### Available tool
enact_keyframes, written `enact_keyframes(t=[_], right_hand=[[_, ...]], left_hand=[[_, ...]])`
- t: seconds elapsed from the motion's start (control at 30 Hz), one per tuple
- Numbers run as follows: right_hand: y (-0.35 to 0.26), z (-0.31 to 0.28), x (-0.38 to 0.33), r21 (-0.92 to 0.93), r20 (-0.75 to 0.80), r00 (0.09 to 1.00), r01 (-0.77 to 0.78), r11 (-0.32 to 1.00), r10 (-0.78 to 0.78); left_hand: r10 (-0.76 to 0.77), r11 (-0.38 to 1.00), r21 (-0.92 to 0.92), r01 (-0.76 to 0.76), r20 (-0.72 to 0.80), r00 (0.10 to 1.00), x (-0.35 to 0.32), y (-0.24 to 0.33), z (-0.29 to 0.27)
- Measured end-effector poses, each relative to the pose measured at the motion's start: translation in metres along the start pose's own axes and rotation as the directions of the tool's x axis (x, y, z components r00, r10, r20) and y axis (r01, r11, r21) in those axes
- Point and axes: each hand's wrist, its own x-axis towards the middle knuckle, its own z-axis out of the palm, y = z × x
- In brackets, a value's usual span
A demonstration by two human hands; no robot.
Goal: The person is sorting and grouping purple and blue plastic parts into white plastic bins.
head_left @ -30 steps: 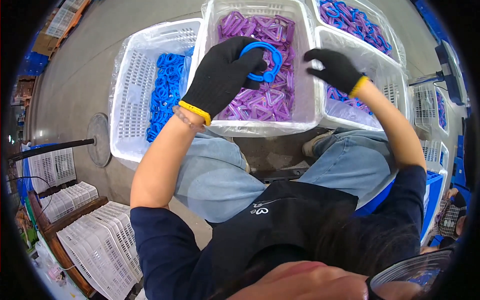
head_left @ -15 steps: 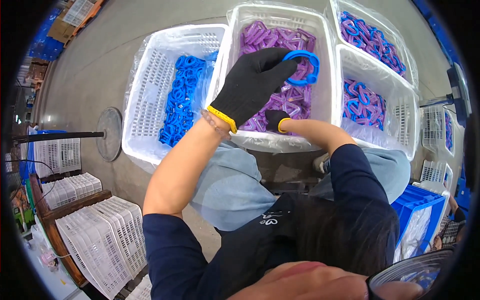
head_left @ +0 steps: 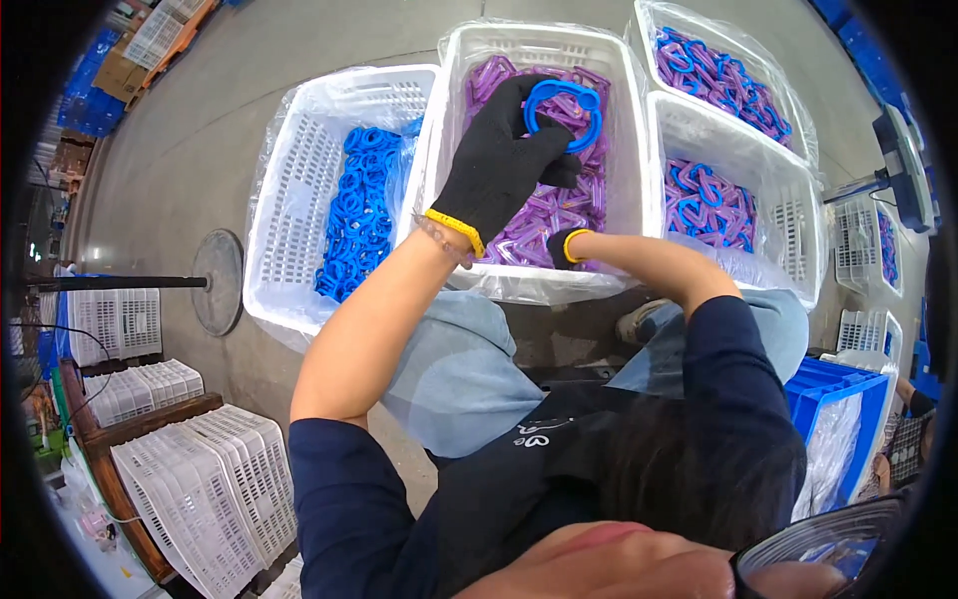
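Grey concrete floor [head_left: 190, 150], white plastic baskets [head_left: 299, 180] side by side, round metal base [head_left: 218, 282]

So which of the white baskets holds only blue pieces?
The leftmost white basket, left of the left hand: its pile is all blue, while the middle basket holds purple pieces and the two right ones mix both colours.

- Blue plastic ring [head_left: 564, 113]: rounded loop, held upright at 12 o'clock above the purple pieces.
- White basket [head_left: 629, 130]: plastic-lined, filled with purple loops [head_left: 544, 215], at 12 o'clock.
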Motion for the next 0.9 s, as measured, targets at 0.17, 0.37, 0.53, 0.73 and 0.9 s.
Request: enact_keyframes(t=[0.17, 0.37, 0.53, 0.73, 0.9], right_hand=[[0.040, -0.034, -0.073, 0.468, -0.663, 0.748, 0.374, 0.801, 0.039], [-0.009, -0.138, -0.253, 0.740, -0.574, 0.756, 0.644, -0.195, 0.317], [-0.046, -0.147, -0.314, 0.666, -0.570, 0.701, 0.700, -0.258, 0.428], [-0.050, -0.140, -0.310, 0.660, -0.627, 0.547, 0.751, 0.006, 0.554], [-0.051, -0.141, -0.312, 0.666, -0.672, 0.494, 0.729, 0.159, 0.551]], left_hand=[[-0.026, 0.995, -0.092, 0.025, -0.012, 1.000, -0.001, -0.003, 0.008], [0.001, 0.977, 0.214, 0.011, -0.055, 0.999, -0.009, -0.001, 0.009], [0.533, 0.106, 0.850, -0.516, 0.389, 0.752, -0.007, -0.018, 0.005], [0.420, 0.191, 0.873, -0.448, 0.340, 0.842, -0.016, -0.017, 0.019], [0.423, 0.101, 0.903, -0.417, 0.340, 0.840, -0.014, -0.015, 0.020]])
